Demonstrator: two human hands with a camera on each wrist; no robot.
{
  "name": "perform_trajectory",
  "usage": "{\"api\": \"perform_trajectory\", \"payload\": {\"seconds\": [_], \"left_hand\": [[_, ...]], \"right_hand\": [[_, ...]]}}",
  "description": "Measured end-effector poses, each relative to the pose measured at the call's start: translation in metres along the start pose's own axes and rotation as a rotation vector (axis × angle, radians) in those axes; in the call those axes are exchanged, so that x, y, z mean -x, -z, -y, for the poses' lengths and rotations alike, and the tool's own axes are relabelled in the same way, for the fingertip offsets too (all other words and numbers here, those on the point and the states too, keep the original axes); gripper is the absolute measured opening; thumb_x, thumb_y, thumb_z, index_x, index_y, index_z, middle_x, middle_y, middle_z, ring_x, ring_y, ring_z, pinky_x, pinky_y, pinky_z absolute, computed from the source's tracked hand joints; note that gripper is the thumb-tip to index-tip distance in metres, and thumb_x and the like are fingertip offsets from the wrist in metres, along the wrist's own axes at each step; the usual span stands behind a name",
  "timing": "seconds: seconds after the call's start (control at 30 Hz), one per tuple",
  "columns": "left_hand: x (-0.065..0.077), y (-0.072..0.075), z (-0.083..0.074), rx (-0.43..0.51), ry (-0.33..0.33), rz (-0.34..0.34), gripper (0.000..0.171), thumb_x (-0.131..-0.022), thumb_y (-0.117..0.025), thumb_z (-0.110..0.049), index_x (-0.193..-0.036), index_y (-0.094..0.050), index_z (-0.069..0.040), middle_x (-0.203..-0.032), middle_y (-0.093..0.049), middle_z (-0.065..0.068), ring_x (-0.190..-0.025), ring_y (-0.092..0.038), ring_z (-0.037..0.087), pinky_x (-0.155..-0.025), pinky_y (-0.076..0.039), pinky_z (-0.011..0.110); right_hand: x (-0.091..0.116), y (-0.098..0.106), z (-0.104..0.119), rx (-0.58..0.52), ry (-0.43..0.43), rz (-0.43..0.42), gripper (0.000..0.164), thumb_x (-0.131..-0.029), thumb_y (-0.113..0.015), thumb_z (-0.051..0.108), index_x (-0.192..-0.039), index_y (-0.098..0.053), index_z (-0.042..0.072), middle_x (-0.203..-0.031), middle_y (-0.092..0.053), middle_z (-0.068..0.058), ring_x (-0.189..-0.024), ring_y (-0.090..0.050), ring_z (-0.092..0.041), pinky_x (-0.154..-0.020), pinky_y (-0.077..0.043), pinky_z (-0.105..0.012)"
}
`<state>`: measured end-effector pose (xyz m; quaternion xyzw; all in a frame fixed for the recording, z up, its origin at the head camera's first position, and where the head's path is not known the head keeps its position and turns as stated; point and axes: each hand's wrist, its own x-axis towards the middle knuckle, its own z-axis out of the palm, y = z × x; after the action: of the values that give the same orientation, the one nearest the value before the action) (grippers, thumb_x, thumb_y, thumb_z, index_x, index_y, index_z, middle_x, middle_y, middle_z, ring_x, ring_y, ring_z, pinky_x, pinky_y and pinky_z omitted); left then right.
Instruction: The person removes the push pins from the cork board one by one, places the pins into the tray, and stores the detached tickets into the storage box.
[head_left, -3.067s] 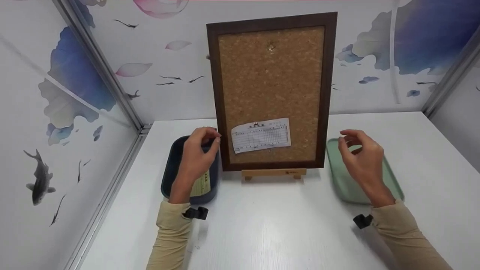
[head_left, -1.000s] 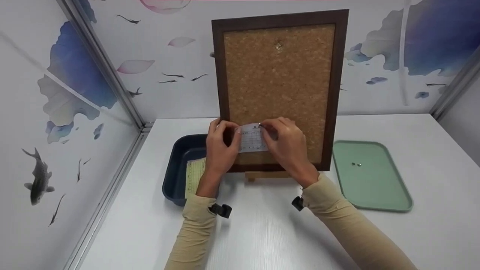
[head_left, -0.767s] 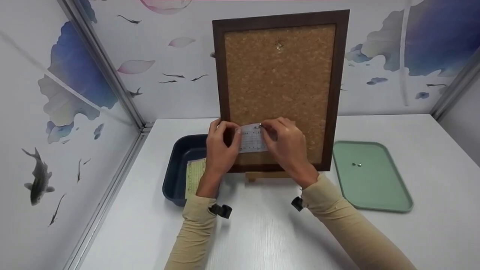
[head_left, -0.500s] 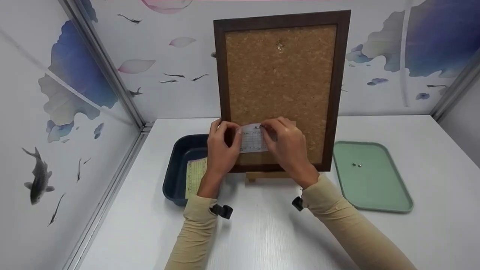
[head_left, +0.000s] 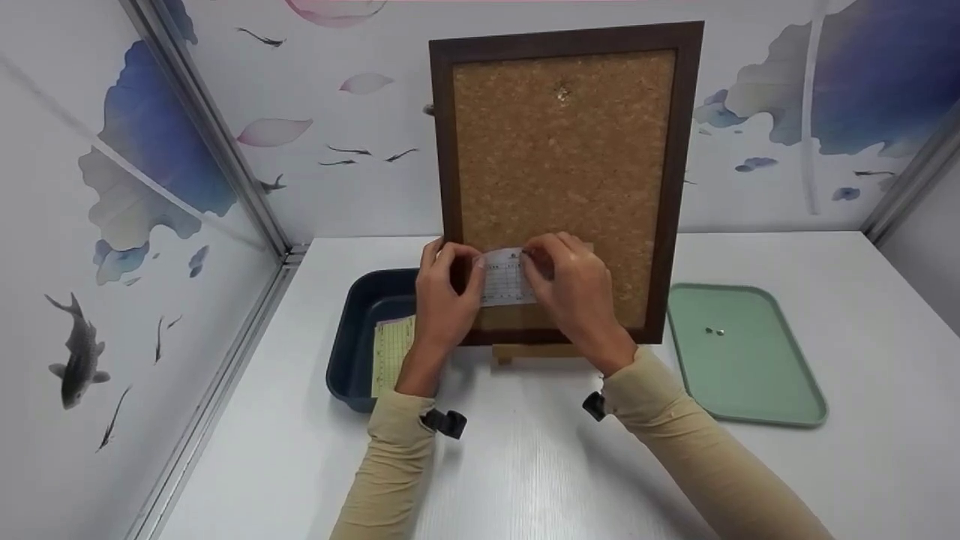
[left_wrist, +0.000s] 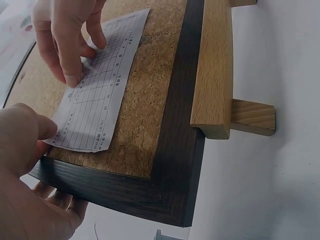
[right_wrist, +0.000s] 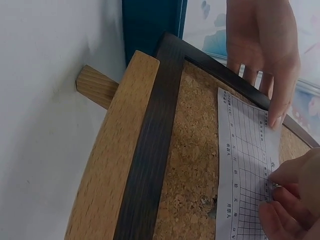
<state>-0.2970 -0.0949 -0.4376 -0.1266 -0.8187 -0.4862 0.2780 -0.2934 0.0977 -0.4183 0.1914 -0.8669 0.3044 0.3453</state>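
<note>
A white printed receipt slip (head_left: 504, 279) lies against the lower part of a brown-framed corkboard (head_left: 562, 165), which stands on a small wooden easel (left_wrist: 214, 70). My left hand (head_left: 448, 304) pinches the slip's upper left corner between thumb and forefinger. Its other fingers reach behind the frame, as the left wrist view shows. At the slip's top edge my right hand (head_left: 574, 292) pinches a push pin (right_wrist: 276, 185), mostly hidden by the fingertips. The slip's right part is covered by that hand in the head view.
A dark blue bin (head_left: 339, 345) with yellow ruled paper (head_left: 391, 356) stands left of the board. To the right lies a green tray (head_left: 757, 382) with two small metallic pins (head_left: 715, 331). A clear pin (head_left: 562, 92) sits high on the cork.
Both hands, apart from the board 3.1 seconds ago, have come in onto the slip. Over the last second they stay almost still, and the pin's head has become less visible between my right fingertips.
</note>
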Motion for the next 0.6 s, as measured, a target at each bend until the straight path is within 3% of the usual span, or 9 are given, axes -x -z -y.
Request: {"api": "perform_trajectory", "payload": {"seconds": [0.23, 0.47, 0.6], "left_hand": [[-0.0001, 0.0003, -0.0002, 0.009, 0.000, 0.001, 0.014, -0.107, -0.069, -0.024, -0.112, -0.073, -0.011, -0.130, -0.061, 0.010, -0.117, -0.059, 0.020, -0.098, -0.056, 0.036], [-0.0003, 0.0003, 0.0005, -0.005, -0.022, -0.001, 0.015, -0.107, -0.069, -0.023, -0.112, -0.073, -0.009, -0.125, -0.065, 0.010, -0.126, -0.058, 0.022, -0.110, -0.052, 0.041], [-0.0002, 0.0006, 0.0004, -0.008, -0.020, -0.005, 0.015, -0.108, -0.069, -0.023, -0.112, -0.073, -0.010, -0.126, -0.064, 0.010, -0.125, -0.058, 0.022, -0.109, -0.053, 0.040]], "right_hand": [[-0.0001, -0.0022, -0.0006, 0.035, 0.028, -0.038, 0.010, -0.101, -0.078, 0.017, -0.106, -0.077, 0.008, -0.099, -0.077, -0.008, -0.087, -0.075, -0.021, -0.075, -0.065, -0.038], [0.0003, -0.0026, -0.0018, 0.034, 0.052, -0.068, 0.008, -0.101, -0.077, 0.016, -0.104, -0.079, 0.009, -0.094, -0.077, -0.008, -0.082, -0.075, -0.021, -0.070, -0.063, -0.038], [0.0001, -0.0035, -0.0020, 0.046, 0.062, -0.069, 0.009, -0.101, -0.078, 0.017, -0.104, -0.079, 0.008, -0.095, -0.078, -0.008, -0.082, -0.076, -0.021, -0.070, -0.064, -0.038]]}}
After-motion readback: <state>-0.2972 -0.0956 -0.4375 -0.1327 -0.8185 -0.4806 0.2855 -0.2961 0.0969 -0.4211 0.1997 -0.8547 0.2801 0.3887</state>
